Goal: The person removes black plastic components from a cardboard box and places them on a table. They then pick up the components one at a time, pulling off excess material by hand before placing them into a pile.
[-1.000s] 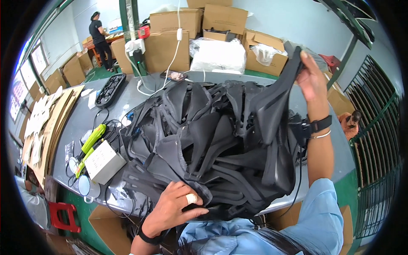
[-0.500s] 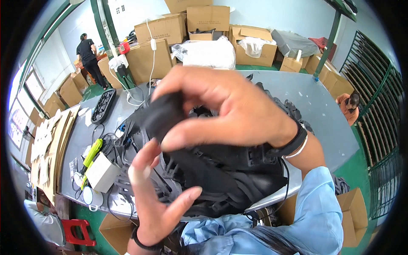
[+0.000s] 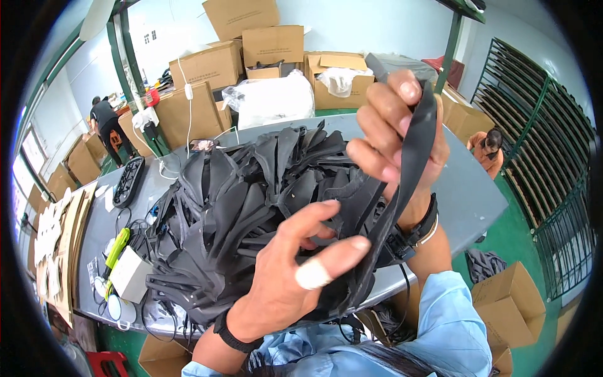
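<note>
A long black strip of soft, flat material point(image 3: 414, 147) hangs from my right hand point(image 3: 389, 135), raised at the upper right with its fingers closed round the upper end. The strip's lower part runs down toward my body, where it merges with other black pieces. Beside that lower part is my left hand point(image 3: 276, 276), thumb and forefinger apart; the thumb tip is close to the strip's edge, and whether it touches cannot be made out. White tape wraps the left thumb. Under both hands spreads a big heap of similar black pieces point(image 3: 229, 207).
On the grey table point(image 3: 465, 188), a white box point(image 3: 130, 274), a white mug point(image 3: 120, 310), a yellow-green tool point(image 3: 117, 247) and cables lie left of the heap. A black tray point(image 3: 129, 182) sits farther back. Cardboard boxes point(image 3: 210, 66) line the wall. Two people are farther off.
My right hand has swung up and right, drawing the bunched black strip out long. My left hand has moved right, toward the strip's lower part. The view has shifted, uncovering the heap.
</note>
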### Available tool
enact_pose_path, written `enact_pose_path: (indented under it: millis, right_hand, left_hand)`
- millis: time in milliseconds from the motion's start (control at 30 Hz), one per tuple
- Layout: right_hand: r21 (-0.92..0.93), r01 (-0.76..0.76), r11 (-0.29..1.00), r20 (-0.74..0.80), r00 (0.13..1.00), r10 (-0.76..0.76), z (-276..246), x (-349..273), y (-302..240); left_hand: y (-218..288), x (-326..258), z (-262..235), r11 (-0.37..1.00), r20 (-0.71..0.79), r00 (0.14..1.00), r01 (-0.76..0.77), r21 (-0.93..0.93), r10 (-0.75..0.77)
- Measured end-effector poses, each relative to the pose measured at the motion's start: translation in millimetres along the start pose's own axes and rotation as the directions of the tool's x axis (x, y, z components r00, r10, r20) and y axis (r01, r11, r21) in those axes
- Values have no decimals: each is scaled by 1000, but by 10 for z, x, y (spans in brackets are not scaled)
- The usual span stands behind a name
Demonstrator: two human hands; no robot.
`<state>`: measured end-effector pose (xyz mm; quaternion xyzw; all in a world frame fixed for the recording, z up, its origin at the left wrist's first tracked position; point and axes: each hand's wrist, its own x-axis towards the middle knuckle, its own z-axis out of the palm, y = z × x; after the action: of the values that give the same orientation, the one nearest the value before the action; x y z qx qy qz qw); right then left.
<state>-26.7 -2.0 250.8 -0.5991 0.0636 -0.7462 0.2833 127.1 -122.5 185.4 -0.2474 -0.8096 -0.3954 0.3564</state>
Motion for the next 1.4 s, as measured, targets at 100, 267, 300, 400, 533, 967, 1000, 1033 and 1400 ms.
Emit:
enact_pose_path:
  millis: [100,267,300,400,533,967,1000,1033,1400]
  right_hand:
    - [-8,-58,998,65,996,59,36,-52,-7]
    - [-148,1,989,-164,986,-25,194,-98,-52]
    - [-284,-3,959,-322,942,-93,223,-117,-121]
    - [-409,217,886,-636,628,-448,-55,-244,-596]
    - [-674,95,732,-577,552,-602,-731,-579,-1273]
    - [-862,16,-507,-163,938,307,-1147,-503,400]
    - [-868,35,-496,-176,910,374,-986,-503,571]
    - [-906,50,-421,-145,897,418,-822,-452,720]
    - [-922,369,-121,118,563,818,-65,-403,1957]
  left_hand:
    - [-55,169,-132,914,250,951,-259,312,184]
    - [-91,167,-298,784,489,792,-546,297,366]
    - [-63,155,-390,793,502,781,-549,265,373]
    - [-104,15,-686,910,279,934,-300,285,221]
    - [-170,-423,-1258,769,-320,763,624,139,-562]
    - [-1749,-1053,-1732,282,-186,226,546,-789,-956]
    - [-1694,-1085,-1756,256,-177,186,653,-712,-966]
    - [-1620,-1102,-1753,296,-218,205,754,-586,-954]
    - [-575,-1209,-1388,699,-533,622,711,77,-573]
